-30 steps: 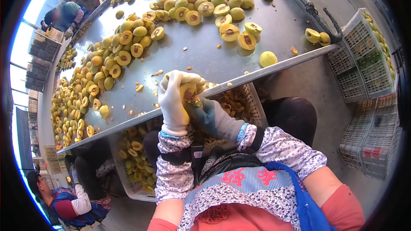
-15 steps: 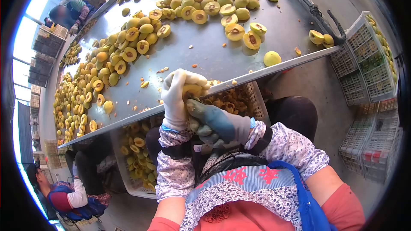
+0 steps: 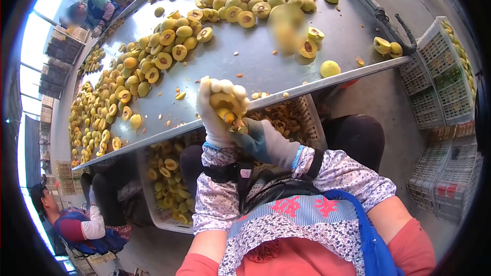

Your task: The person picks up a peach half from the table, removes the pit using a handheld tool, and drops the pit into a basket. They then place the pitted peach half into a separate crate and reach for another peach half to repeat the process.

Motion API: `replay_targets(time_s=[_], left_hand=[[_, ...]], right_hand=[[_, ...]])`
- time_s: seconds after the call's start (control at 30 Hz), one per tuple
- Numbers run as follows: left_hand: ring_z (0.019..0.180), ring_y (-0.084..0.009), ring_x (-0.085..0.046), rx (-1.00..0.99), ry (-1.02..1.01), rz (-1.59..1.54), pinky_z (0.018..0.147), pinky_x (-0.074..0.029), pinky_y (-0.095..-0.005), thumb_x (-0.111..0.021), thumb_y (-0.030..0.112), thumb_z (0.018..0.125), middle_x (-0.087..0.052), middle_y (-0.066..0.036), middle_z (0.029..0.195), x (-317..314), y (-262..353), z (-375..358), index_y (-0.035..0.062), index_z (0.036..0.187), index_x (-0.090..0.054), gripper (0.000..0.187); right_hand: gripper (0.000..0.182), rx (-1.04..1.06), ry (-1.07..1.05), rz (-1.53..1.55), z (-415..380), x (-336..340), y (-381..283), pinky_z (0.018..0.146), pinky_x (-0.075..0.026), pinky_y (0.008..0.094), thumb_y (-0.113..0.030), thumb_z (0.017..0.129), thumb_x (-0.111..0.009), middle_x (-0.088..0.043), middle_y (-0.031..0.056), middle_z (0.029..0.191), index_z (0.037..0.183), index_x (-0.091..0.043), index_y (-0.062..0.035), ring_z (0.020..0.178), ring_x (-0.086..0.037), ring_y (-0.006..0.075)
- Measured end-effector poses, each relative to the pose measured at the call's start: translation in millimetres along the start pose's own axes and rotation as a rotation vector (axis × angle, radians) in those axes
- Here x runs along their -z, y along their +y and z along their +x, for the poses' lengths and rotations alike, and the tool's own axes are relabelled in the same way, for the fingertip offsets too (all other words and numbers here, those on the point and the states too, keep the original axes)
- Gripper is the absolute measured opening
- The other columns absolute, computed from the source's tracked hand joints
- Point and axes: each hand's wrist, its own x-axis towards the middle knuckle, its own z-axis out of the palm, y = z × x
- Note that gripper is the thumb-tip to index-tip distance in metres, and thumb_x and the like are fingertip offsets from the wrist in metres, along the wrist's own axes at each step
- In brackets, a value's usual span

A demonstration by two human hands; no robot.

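My left hand (image 3: 208, 115), in a white glove, has its fingers wrapped round a yellow-green stone-fruit half (image 3: 223, 103). The fruit's hollowed cut face is turned toward me, with a small orange-brown piece at its lower edge. Against that lower edge my right hand (image 3: 263, 140), in a blue-grey glove, is closed; what it grips is hidden by its fingers and the fruit. Both hands are just in front of the metal table's edge (image 3: 179, 134). On the table lie many halved fruits (image 3: 163, 60), with loose pits and scraps near the edge.
Below the table edge stand a crate of fruit halves (image 3: 169, 174) and a crate of brown scraps (image 3: 291, 122). Plastic crates (image 3: 434, 76) are stacked at the right. One person (image 3: 82, 225) sits at the left; another person (image 3: 99, 13) is across the table.
My left hand has turned, bringing the fruit's hollow into view. My right hand has shifted and stays against the fruit. The whole view has moved slightly.
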Motion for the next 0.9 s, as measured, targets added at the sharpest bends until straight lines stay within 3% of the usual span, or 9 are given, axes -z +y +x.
replay_targets(time_s=[0.13, 0.23, 0.3, 0.4, 0.63, 0.7, 0.73, 0.8, 0.9], left_hand=[[0.080, -0.0192, -0.066, 0.032, 0.132, 0.023, 0.062, -0.058, -0.0350, -0.056, 0.045, 0.099, -0.065, 0.002, 0.084, 0.8, 7.9, 1.3, 0.0177, 0.088, -0.060, 0.030], [0.076, -0.0208, -0.068, -0.061, 0.117, 0.275, 0.063, -0.059, -0.0353, -0.051, 0.042, 0.102, -0.066, -0.006, 0.086, 3.4, 14.5, -7.5, 0.0101, 0.089, -0.061, 0.036], [0.070, -0.0226, -0.069, -0.137, 0.114, 0.460, 0.065, -0.059, -0.0337, -0.047, 0.037, 0.105, -0.069, -0.015, 0.083, 1.1, 16.0, -12.7, 0.0006, 0.090, -0.064, 0.043], [0.073, -0.0237, -0.070, -0.268, 0.057, 0.696, 0.065, -0.059, -0.0339, -0.047, 0.034, 0.105, -0.070, -0.014, 0.084, -6.4, 12.7, -19.8, 0.0004, 0.089, -0.065, 0.041], [0.079, -0.0226, -0.070, -0.275, 0.199, 0.501, 0.065, -0.060, -0.0349, -0.048, 0.033, 0.104, -0.068, -0.010, 0.091, -9.1, 3.8, -16.9, 0.0037, 0.093, -0.062, 0.034], [0.078, -0.0235, -0.070, -0.307, 0.413, 0.462, 0.065, -0.059, -0.0345, -0.049, 0.037, 0.103, -0.068, -0.009, 0.091, -9.8, 12.9, -14.5, 0.0062, 0.096, -0.062, 0.034], [0.077, -0.0246, -0.070, -0.383, 0.306, 0.241, 0.066, -0.059, -0.0345, -0.051, 0.040, 0.102, -0.068, -0.008, 0.092, 4.1, 20.0, -7.7, 0.0075, 0.096, -0.062, 0.035], [0.079, -0.0258, -0.070, -0.411, 0.315, 0.353, 0.067, -0.059, -0.0354, -0.052, 0.039, 0.102, -0.068, -0.009, 0.093, -8.7, 39.0, -13.2, 0.0065, 0.098, -0.062, 0.034], [0.081, -0.0261, -0.070, -0.474, 0.351, 0.631, 0.066, -0.058, -0.0349, -0.053, 0.038, 0.102, -0.069, -0.011, 0.096, 5.3, 64.8, -26.5, 0.0045, 0.101, -0.062, 0.035]], right_hand=[[0.028, 0.076, 0.052, -0.153, -6.2, -5.1, 9.5, 0.064, -0.049, 0.0298, -0.031, 0.101, -0.059, -0.064, 0.0010, 0.079, 0.099, -0.062, -0.0028, 0.073, -0.055, 0.0063], [0.038, 0.018, 0.054, 0.081, -3.5, -1.9, -2.6, 0.070, -0.052, 0.0375, -0.041, 0.098, -0.060, -0.068, 0.0154, 0.080, 0.105, -0.063, -0.0042, 0.074, -0.065, 0.0188], [0.039, -0.017, 0.060, 0.049, -0.8, -0.8, -12.1, 0.071, -0.052, 0.0366, -0.042, 0.098, -0.060, -0.067, 0.0145, 0.079, 0.107, -0.064, -0.0042, 0.073, -0.063, 0.0176], [0.042, -0.124, 0.075, 0.001, 1.3, 2.4, -18.3, 0.073, -0.053, 0.0358, -0.044, 0.098, -0.060, -0.069, 0.0154, 0.083, 0.113, -0.064, -0.0041, 0.077, -0.065, 0.0182], [0.042, -0.248, -0.025, -0.274, -3.7, 19.9, -22.7, 0.080, -0.054, 0.0419, -0.044, 0.097, -0.058, -0.071, 0.0207, 0.093, 0.112, -0.066, -0.0055, 0.093, -0.071, 0.0347], [0.040, -0.306, -0.037, -0.449, -10.4, 31.2, -24.6, 0.084, -0.053, 0.0467, -0.042, 0.096, -0.057, -0.070, 0.0222, 0.099, 0.104, -0.069, -0.0049, 0.097, -0.067, 0.0419], [0.040, -0.303, -0.026, -0.445, -13.2, 34.7, -17.2, 0.084, -0.053, 0.0467, -0.042, 0.096, -0.057, -0.070, 0.0222, 0.099, 0.104, -0.069, -0.0049, 0.097, -0.067, 0.0419], [0.040, -0.451, -0.197, -0.750, -13.9, 36.3, -7.3, 0.084, -0.053, 0.0471, -0.042, 0.096, -0.056, -0.071, 0.0211, 0.099, 0.103, -0.070, -0.0055, 0.095, -0.068, 0.0404], [0.043, -0.398, -0.101, -0.787, -19.8, 45.4, -17.3, 0.084, -0.053, 0.0473, -0.046, 0.096, -0.055, -0.071, 0.0200, 0.097, 0.100, -0.072, -0.0075, 0.093, -0.068, 0.0401]])
